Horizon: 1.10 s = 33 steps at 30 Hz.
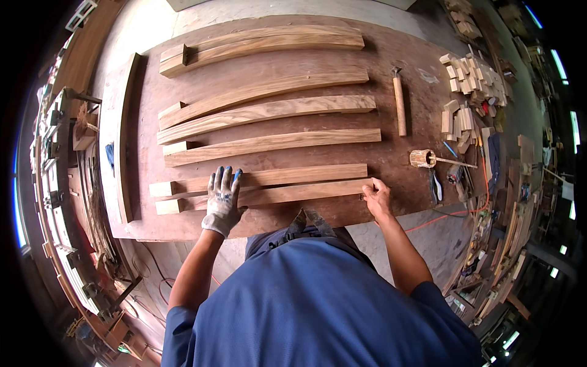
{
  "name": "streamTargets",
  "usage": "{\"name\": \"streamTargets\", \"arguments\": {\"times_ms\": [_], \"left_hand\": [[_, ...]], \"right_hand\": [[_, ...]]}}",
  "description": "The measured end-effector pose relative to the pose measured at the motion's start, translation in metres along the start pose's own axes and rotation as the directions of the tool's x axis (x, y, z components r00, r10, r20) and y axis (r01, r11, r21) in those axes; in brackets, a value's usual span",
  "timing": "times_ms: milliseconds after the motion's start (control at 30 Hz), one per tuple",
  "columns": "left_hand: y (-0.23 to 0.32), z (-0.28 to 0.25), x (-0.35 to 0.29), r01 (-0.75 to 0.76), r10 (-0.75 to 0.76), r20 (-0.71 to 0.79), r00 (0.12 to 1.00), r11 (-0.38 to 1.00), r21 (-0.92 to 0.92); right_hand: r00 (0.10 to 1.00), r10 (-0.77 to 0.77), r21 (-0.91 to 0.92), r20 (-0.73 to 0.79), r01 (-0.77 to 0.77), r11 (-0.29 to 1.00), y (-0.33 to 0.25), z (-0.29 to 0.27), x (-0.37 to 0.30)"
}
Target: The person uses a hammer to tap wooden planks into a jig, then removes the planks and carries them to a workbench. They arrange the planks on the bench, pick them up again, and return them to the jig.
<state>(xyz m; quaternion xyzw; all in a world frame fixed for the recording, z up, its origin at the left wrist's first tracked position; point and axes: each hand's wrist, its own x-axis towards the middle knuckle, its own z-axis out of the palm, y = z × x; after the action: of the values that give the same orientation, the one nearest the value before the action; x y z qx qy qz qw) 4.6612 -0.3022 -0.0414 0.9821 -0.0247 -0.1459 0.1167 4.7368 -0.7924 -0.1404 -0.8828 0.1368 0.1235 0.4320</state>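
Note:
My left hand (224, 199), in a white glove with dark fingertips, lies with fingers stretched across the two nearest wooden bars. The nearest wooden bar (306, 192) has its right end between the thumb and fingers of my bare right hand (378, 198). Just beyond it lies a second wooden bar (306, 174), with a narrow dark gap between the two. At their left ends are a short square-ended section (162, 189) and another pale end section (169, 207). My gloved hand hides part of both bars.
Several curved wooden bars (275, 144) lie farther up the brown tabletop (275, 61). One long bar (127, 140) runs along the left edge. To the right are a hammer (400, 104), a glue pot (422, 159) with a stick, piled wood blocks (474, 76) and an orange cord (488, 168).

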Motion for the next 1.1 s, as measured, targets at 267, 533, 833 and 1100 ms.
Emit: {"name": "streamTargets", "arguments": {"times_ms": [267, 533, 833, 1100], "left_hand": [[-0.023, 0.009, 0.011, -0.087, 0.086, 0.021, 0.996, 0.996, 0.026], [-0.022, 0.002, 0.032, -0.111, 0.111, 0.070, 0.991, 0.994, -0.014], [0.004, -0.117, 0.064, -0.174, 0.176, 0.049, 0.983, 0.984, -0.038], [-0.039, -0.185, 0.223, -0.252, 0.282, -0.343, 0.896, 0.959, 0.131]], "right_hand": [[0.994, -0.035, 0.089, 0.101, 0.026, 0.996, -0.024, -0.004, -0.003], [0.969, -0.238, -0.120, 0.067, 0.245, 0.962, 0.002, 0.004, 0.010], [0.991, -0.133, 0.320, 0.030, 0.116, 0.940, -0.093, -0.048, 0.044], [0.966, -0.258, 0.179, -0.034, 0.260, 0.949, -0.195, -0.050, 0.215]]}}
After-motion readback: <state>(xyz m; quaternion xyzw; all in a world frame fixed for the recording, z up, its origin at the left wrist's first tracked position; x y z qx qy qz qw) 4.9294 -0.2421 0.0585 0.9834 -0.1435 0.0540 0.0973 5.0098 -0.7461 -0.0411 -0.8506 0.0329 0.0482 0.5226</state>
